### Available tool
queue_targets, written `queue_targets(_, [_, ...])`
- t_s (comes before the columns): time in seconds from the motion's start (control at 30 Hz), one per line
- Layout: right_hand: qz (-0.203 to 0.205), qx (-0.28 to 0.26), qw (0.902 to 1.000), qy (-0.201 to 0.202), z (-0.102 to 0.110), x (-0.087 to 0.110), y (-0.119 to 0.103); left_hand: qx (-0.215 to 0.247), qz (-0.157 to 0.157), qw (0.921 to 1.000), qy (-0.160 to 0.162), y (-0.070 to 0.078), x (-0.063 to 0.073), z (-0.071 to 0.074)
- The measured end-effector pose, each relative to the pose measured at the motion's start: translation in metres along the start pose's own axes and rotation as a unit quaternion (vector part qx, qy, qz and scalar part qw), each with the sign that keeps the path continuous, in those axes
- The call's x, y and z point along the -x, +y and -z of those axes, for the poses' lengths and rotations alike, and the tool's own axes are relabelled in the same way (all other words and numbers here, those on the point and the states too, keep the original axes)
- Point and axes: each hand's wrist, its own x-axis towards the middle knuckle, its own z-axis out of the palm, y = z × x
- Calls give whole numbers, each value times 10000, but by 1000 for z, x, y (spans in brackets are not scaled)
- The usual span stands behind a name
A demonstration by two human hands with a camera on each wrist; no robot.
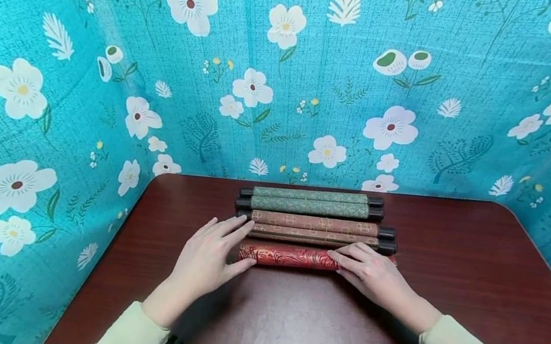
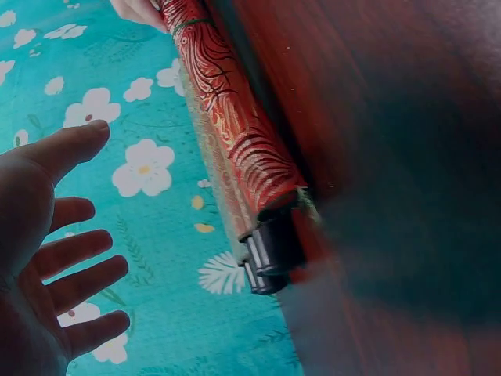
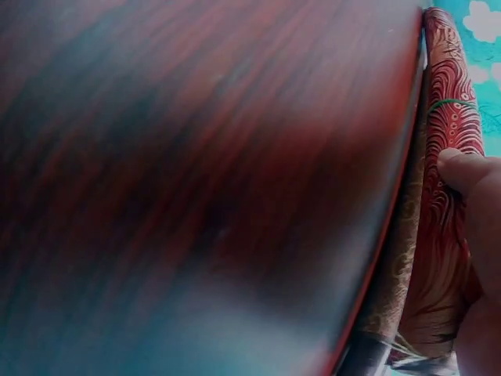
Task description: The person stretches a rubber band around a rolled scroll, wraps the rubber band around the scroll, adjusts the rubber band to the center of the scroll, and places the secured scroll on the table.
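A red scroll (image 1: 289,255) with a swirling pattern lies nearest me on the table. In the right wrist view, my right hand (image 1: 373,274) holds this red scroll (image 3: 450,133) near its right part, the thumb lying on its surface. My left hand (image 1: 209,251) is by the scroll's left end. The left wrist view has the fingers of that hand (image 2: 47,258) spread, apart from the red scroll (image 2: 235,117) and its black end knob (image 2: 278,247). A thin green string goes round the scroll. Just behind it lie brown patterned rolls (image 1: 321,224) with black ends.
Green patterned rolls (image 1: 311,202) with black ends lie behind the brown ones, roughly parallel to them. All rest toward the back of a dark reddish-brown table (image 1: 463,250). A turquoise flowered cloth (image 1: 313,70) hangs behind the table and along its sides.
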Motion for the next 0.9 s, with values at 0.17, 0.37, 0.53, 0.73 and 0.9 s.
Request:
queue_targets(0.17, [-240, 154, 9995, -106, -3, 4, 1, 65, 3, 10000, 19, -3, 6, -6])
queue_targets(0.37, [-340, 413, 9979, -354, -5, 3, 0, 72, 6, 10000, -36, -5, 9, -12])
queue_targets(0.53, [-382, 623, 9960, -514, -4, 2, 0, 46, 54, 9999, -141, -5, 7, -15])
queue_targets(0.73, [-370, 719, 9949, -602, 3, 3, -1, -39, 202, 9992, -345, -6, 6, -17])
queue_targets(0.9, [-353, 742, 9944, -670, 22, 2, -3, -56, 417, 9977, -533, -11, 0, -13])
